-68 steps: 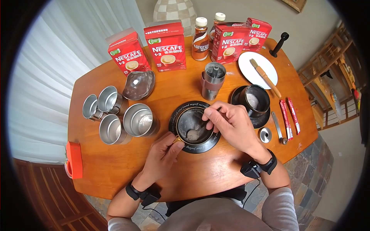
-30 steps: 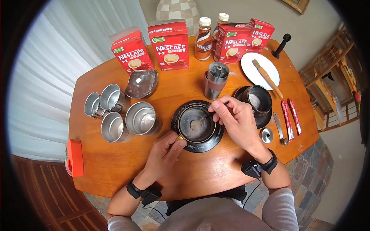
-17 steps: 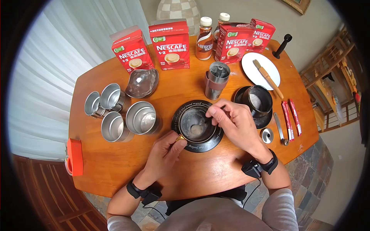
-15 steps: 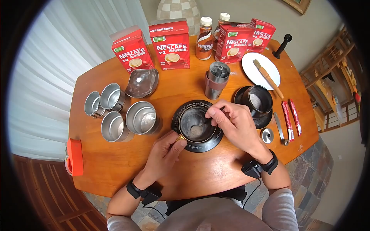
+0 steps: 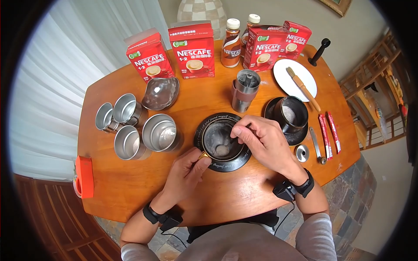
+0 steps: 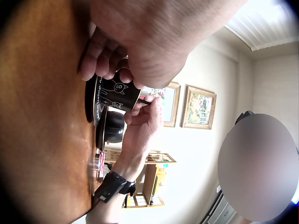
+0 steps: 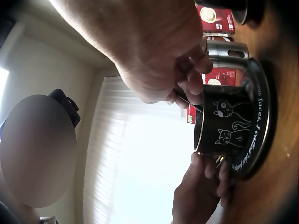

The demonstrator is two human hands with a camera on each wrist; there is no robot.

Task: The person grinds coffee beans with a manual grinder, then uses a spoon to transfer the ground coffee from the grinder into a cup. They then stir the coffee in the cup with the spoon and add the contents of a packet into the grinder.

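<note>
My right hand (image 5: 265, 141) pinches a spoon (image 5: 226, 145) inside the black cup (image 5: 220, 140) on its saucer (image 5: 198, 135). My left hand (image 5: 187, 169) grips the cup's gold handle (image 5: 203, 155). If I stir too hard, powder may spill onto the worktop (image 5: 130, 191).

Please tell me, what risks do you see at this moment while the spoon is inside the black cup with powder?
1. The right hand pinches the spoon inside the black cup, which holds pale powder; a quick stir may throw powder over the rim onto the saucer.
2. The left hand grips only the gold handle, so a hard push may tip the cup.
3. The grinder stands just behind; the right hand could knock it when lifting away.
</note>
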